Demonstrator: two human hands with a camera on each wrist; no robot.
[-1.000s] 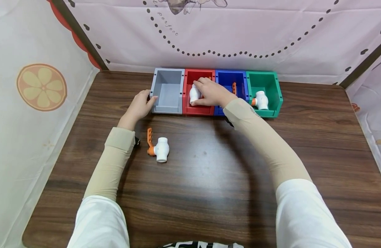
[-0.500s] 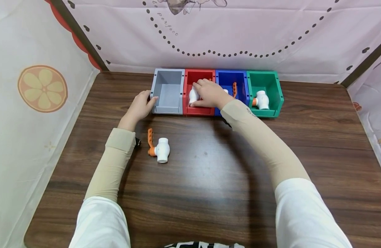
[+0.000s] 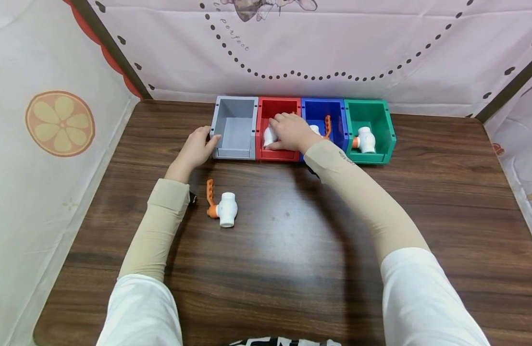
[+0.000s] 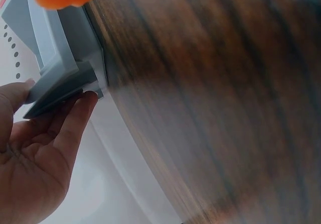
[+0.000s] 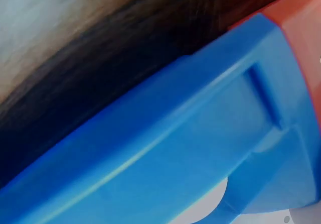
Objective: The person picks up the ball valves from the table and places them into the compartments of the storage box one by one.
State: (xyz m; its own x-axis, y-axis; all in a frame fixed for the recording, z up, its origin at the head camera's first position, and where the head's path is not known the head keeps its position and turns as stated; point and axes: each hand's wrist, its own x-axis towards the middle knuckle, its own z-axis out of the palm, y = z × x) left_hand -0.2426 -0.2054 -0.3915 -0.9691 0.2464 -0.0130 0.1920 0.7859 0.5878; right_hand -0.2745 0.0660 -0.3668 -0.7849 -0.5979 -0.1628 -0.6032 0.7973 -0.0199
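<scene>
A head-worn camera looks forward and down over the desk (image 3: 291, 274), the widest view, with the gray bin (image 3: 235, 132), red bin (image 3: 278, 104) and blue bin (image 3: 322, 106) toward 12 o'clock. The left-wrist camera, close and tilted, faces the gray bin at 10 o'clock, fingers (image 4: 75, 121) near 9, both shared with the head view. The right-wrist camera, nearer still, shares the blue bin and, at 2 o'clock, the red.

I see loose white shirt sleeves (image 3: 138, 312) over snug beige arm covers (image 3: 365, 206). Broad folded cuff (image 3: 168, 194) on left cover, small dark lettering (image 3: 347, 157) on right. Black piece (image 3: 192, 198) at left wrist. Bold black-and-white print (image 3: 285, 342) on clothing at waist.
</scene>
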